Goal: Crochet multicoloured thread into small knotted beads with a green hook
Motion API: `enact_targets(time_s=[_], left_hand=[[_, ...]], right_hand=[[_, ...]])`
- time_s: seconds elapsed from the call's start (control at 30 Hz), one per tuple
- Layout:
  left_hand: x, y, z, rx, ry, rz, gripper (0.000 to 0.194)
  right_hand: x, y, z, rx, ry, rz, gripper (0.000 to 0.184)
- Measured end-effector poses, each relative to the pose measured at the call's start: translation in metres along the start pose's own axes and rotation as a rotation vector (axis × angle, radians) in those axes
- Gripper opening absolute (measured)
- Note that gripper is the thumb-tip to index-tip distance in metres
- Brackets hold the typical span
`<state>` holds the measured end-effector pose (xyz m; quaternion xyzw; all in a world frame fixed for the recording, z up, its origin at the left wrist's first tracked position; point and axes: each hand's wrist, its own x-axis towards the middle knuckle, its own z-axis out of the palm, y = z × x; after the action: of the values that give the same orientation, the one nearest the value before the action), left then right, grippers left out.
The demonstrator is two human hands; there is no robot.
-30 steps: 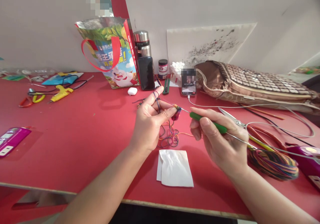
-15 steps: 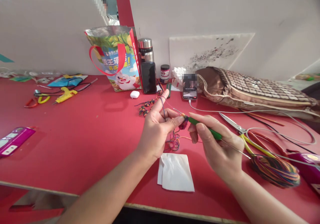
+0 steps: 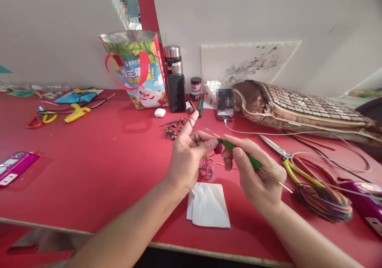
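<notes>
My left hand (image 3: 189, 150) pinches a small multicoloured crochet piece (image 3: 218, 148) between thumb and fingers. Its index finger points up, with dark yarn (image 3: 194, 132) looped round it. My right hand (image 3: 259, 168) holds a crochet hook (image 3: 238, 151) by its green handle, close against the piece. The hook's thin metal tip shows past the piece on the left, and a second metal end sticks out behind the hand. Below the hands lies a loose tangle of coloured yarn (image 3: 206, 168). A wound bundle of the multicoloured yarn (image 3: 325, 204) rests by my right wrist.
A folded white tissue (image 3: 210, 206) lies near the front edge. At right are scissors (image 3: 282, 150), red-handled pliers (image 3: 319, 168) and a sequined bag (image 3: 310, 104). A phone (image 3: 225, 104), dark phone (image 3: 176, 92), gift bag (image 3: 140, 77) and knotted cord (image 3: 172, 130) stand or lie behind. A glue gun (image 3: 76, 112) is left.
The hook has gone further through the piece, so its tip now emerges on the left and the green handle sits close to the piece. My right hand has moved left; the view has shifted slightly.
</notes>
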<state>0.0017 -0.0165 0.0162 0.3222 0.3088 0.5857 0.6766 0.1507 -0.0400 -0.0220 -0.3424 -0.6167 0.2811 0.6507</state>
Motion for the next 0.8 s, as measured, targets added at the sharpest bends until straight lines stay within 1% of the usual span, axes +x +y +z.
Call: enact_targets(time_s=[0.1, 0.2, 0.33, 0.4, 0.47, 0.53, 0.57, 0.7, 0.8], left_hand=[[-0.001, 0.000, -0.001, 0.013, -0.027, 0.015, 0.122], [0.000, 0.002, -0.002, 0.001, -0.035, -0.007, 0.119], [0.005, 0.004, -0.004, -0.030, -0.063, -0.016, 0.118], [0.006, 0.004, -0.005, -0.002, -0.087, 0.028, 0.113], [0.007, 0.002, -0.005, 0.060, -0.095, 0.110, 0.102], [0.006, 0.001, -0.006, 0.123, -0.096, 0.193, 0.092], [0.006, 0.001, -0.006, 0.148, -0.101, 0.213, 0.088], [0.004, 0.002, -0.006, 0.210, -0.132, 0.174, 0.087], [0.003, 0.003, -0.005, 0.249, -0.091, 0.160, 0.091]], right_hand=[[-0.002, 0.000, 0.000, 0.038, -0.003, 0.023, 0.034], [-0.003, 0.001, -0.002, 0.091, -0.021, 0.035, 0.034], [0.002, 0.004, -0.008, 0.205, -0.140, 0.055, 0.033], [0.004, 0.006, -0.011, 0.266, -0.189, 0.076, 0.032], [0.006, 0.007, -0.013, 0.295, -0.205, 0.094, 0.031], [0.006, 0.005, -0.014, 0.293, -0.197, 0.102, 0.030], [0.006, 0.004, -0.013, 0.290, -0.184, 0.106, 0.029], [0.008, -0.002, -0.011, 0.324, -0.113, 0.156, 0.025], [0.011, -0.003, -0.010, 0.358, -0.073, 0.210, 0.022]])
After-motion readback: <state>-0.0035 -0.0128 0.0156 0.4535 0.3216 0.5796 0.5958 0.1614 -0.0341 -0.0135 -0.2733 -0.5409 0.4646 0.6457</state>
